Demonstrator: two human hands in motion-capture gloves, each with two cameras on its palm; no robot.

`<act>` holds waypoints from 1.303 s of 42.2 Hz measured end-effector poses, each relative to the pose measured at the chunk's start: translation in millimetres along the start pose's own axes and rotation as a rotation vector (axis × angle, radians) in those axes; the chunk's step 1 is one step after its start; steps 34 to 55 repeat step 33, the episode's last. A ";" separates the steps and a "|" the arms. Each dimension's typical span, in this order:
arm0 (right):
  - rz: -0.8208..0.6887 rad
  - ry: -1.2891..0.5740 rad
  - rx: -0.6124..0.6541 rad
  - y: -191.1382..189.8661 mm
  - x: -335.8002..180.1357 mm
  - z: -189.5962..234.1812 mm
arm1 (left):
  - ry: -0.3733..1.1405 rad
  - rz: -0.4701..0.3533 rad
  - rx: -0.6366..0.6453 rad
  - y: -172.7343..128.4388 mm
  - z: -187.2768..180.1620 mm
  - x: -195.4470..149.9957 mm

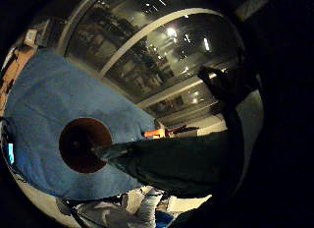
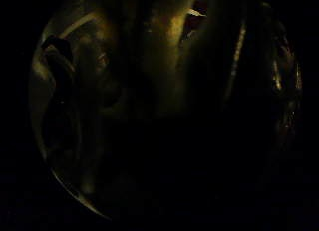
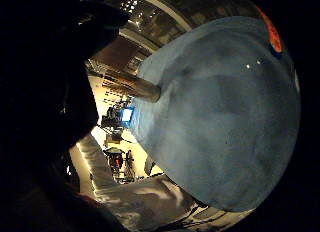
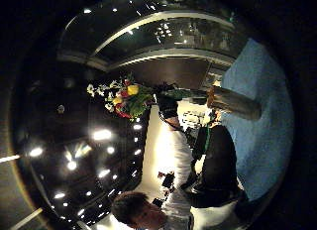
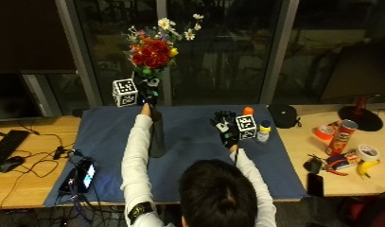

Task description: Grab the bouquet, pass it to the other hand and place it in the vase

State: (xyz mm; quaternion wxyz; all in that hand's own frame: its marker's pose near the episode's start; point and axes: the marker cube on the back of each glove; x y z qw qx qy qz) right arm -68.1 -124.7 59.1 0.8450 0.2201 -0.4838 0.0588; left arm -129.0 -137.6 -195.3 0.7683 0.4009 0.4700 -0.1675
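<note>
My left hand point(image 5: 145, 93) is raised at the far side of the blue cloth point(image 5: 192, 156) and grips the stems of the bouquet point(image 5: 153, 49), which has red, white and yellow flowers on top. The stems point down at the tall dark vase point(image 5: 157, 137), which stands upright on the cloth. In the left little finger side view the stem ends point(image 1: 103, 150) hang over the vase's round mouth point(image 1: 81, 144). My right hand point(image 5: 224, 126) hovers open over the cloth to the right of the vase and holds nothing. The right thumb side view shows the bouquet point(image 4: 126, 101) and the vase point(image 4: 235, 103).
A small bottle point(image 5: 263, 131) and an orange-capped item point(image 5: 247, 111) stand right of my right hand. A black pouch point(image 5: 283, 116), a crisps can point(image 5: 340, 137), tape rolls point(image 5: 368, 152) and a banana point(image 5: 363, 168) lie on the wooden table further right. A phone point(image 5: 85, 175) and cables sit at the cloth's left edge.
</note>
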 end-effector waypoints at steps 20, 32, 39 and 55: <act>-0.071 -0.230 -0.278 57.5 23.3 -43.9 | -0.272 -0.358 -0.412 105.9 -71.4 -234.3; 0.114 -0.268 -0.296 62.2 58.0 -60.7 | -0.240 -0.331 -0.422 146.5 -95.7 -237.9; 0.121 -0.268 -0.297 61.8 59.1 -60.7 | -0.231 -0.348 -0.432 145.5 -95.8 -240.3; 0.121 -0.268 -0.297 61.8 59.1 -60.7 | -0.231 -0.348 -0.432 145.5 -95.8 -240.3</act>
